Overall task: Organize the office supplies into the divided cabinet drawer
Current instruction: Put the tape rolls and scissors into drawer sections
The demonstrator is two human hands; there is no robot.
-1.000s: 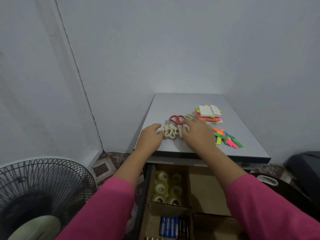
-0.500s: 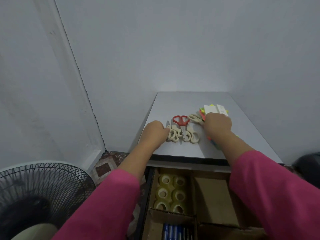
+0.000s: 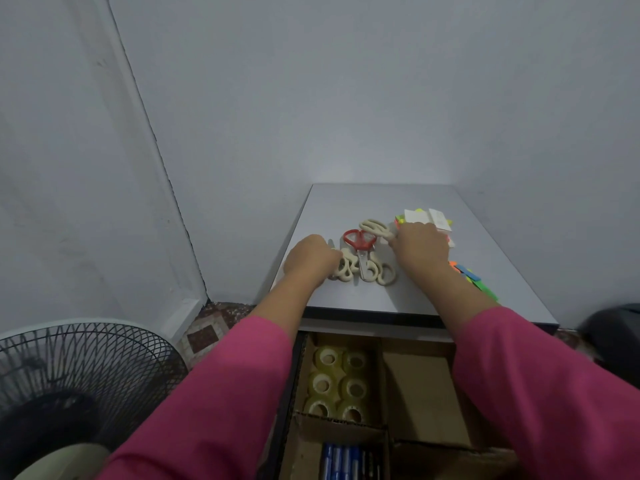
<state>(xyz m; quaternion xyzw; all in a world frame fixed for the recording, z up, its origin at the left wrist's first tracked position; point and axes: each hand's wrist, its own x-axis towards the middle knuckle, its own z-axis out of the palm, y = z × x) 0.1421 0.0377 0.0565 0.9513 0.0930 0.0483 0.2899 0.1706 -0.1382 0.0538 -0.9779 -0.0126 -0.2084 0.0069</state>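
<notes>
Hands are working on the cabinet top (image 3: 353, 206): the left hand (image 3: 310, 259) is curling its fingers onto the cream scissors (image 3: 346, 268), and the right hand (image 3: 420, 249) is pinching another cream pair (image 3: 374, 227) by its handle. Between them red-handled scissors (image 3: 360, 242) are lying. Beyond the right hand sticky notes (image 3: 427, 216) are sitting. Below both wrists, tape rolls (image 3: 337, 382) are filling one compartment of the drawer (image 3: 419, 393).

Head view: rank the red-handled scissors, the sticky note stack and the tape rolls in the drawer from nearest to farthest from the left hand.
From the left hand:
1. Red-handled scissors, just to its right on the cabinet top.
2. Sticky note stack, farther right, behind the right hand.
3. Tape rolls, below in the drawer's rear left compartment.
</notes>
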